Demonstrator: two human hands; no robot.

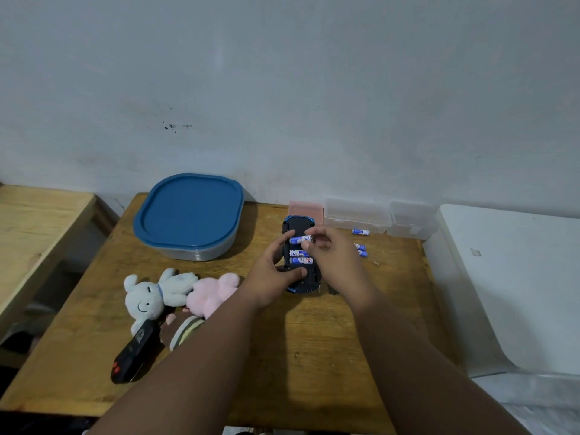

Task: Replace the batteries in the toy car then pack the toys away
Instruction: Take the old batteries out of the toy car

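Your left hand (pixel 277 266) grips the upturned toy car (pixel 300 255) on the desk (pixel 282 346); right-hand fingers (pixel 309 244) pinch a light, slippery battery (pixel 300 239) above its bay—hold it mid-barrel.

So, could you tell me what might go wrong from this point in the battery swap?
The right hand pinches a battery tilted above the upturned toy car; it could seat crooked or reversed. Three loose batteries lie beside it near the clear boxes, so old and new cells may get mixed. The left hand alone steadies the car, which could slip.
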